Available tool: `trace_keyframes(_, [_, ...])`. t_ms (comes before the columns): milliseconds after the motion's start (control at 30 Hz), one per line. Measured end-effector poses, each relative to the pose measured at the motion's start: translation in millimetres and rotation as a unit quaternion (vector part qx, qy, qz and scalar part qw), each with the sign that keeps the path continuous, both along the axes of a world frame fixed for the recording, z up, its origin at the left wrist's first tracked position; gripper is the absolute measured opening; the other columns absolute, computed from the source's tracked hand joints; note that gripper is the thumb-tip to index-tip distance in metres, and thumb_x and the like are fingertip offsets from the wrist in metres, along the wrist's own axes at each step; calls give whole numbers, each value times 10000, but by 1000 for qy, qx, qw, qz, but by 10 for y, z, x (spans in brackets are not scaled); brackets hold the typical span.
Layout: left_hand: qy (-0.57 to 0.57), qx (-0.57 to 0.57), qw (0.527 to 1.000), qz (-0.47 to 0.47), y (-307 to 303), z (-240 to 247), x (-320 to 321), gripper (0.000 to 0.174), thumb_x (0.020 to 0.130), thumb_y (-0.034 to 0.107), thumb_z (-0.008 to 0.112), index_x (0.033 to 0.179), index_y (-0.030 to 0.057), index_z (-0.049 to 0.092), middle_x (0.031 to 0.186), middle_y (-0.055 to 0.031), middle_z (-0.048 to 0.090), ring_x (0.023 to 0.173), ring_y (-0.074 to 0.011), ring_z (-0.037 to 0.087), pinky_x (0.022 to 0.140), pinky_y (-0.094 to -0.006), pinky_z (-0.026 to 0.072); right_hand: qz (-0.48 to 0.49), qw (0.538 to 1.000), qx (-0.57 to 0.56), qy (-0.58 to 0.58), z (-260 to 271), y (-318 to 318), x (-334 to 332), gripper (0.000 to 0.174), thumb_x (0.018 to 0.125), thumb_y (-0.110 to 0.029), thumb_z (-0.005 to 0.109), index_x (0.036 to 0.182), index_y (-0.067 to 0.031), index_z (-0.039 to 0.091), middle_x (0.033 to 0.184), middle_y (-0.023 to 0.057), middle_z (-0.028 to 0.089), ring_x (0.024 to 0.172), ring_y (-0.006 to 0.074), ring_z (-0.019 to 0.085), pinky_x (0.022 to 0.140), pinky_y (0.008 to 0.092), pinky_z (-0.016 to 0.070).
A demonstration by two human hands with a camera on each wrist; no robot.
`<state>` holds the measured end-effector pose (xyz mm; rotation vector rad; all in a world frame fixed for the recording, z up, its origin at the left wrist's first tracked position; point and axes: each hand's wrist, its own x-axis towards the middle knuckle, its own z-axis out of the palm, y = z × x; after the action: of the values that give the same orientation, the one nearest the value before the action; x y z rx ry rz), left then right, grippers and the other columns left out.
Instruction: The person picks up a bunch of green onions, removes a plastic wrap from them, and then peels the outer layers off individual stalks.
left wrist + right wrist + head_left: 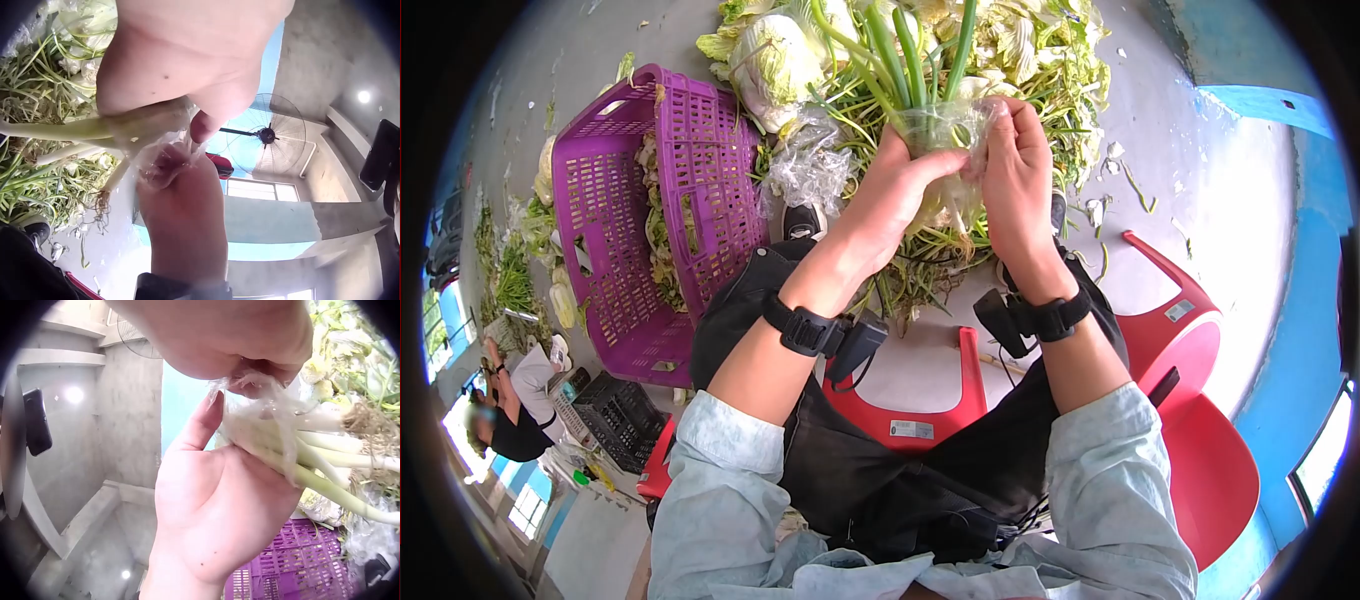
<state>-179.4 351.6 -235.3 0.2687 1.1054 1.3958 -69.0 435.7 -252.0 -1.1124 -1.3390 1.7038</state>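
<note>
A bunch of green onions (pixel 912 70) stands with its green leaves up and its pale, rooted ends down, wrapped in clear plastic film (pixel 945 125). My left hand (pixel 890 195) curls round the bunch, its thumb lying over the film. My right hand (pixel 1018 185) pinches the film's edge beside it, fingers bent. In the right wrist view the white stalks (pixel 319 450) rest across the left palm (pixel 219 500). Dangling roots (pixel 102 209) show in the left wrist view below the stalks.
A purple crate (pixel 710 170) tilts at the left, with crumpled plastic (pixel 810 165) beside it. Cabbages (pixel 775 65) and loose greens (pixel 1060 90) lie piled ahead. Red stools (pixel 1200 440) stand at the right; another person (pixel 510 410) is at far left.
</note>
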Motion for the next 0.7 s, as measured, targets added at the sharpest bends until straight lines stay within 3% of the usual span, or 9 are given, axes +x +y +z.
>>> trace_keyframes(267, [38,27,999,29,-16,22,93,456,964,99,679,1381,39,505,1259,-44,623,1146,-122,589,1006,-316,470,-15,998,18,-66,-4,27,-1,234,1101,-194,504,1072,8,619,730,-11,556,593,46,443,514,245,379])
trace_keyframes(467, [75,32,996,30,-44,51,123,451,954,73,673,1369,20,504,1237,-43,623,1122,-106,589,986,-294,477,-14,997,55,-50,-141,26,-56,252,1093,-196,526,1048,18,651,762,5,601,666,55,465,584,253,415])
trace_keyframes(600, [111,29,993,37,-59,41,114,454,950,60,660,1371,4,497,1215,-48,626,1104,-109,594,978,-291,478,12,999,-44,-18,-137,3,-56,268,1090,-209,537,1050,25,662,776,4,615,694,58,468,612,254,420])
trace_keyframes(700, [138,45,988,61,-30,13,140,393,941,72,652,1307,7,526,1089,-25,621,886,-74,580,753,-248,495,26,998,-39,-46,-133,15,-1,271,1089,-214,540,1056,24,664,774,-6,612,677,51,463,595,245,411])
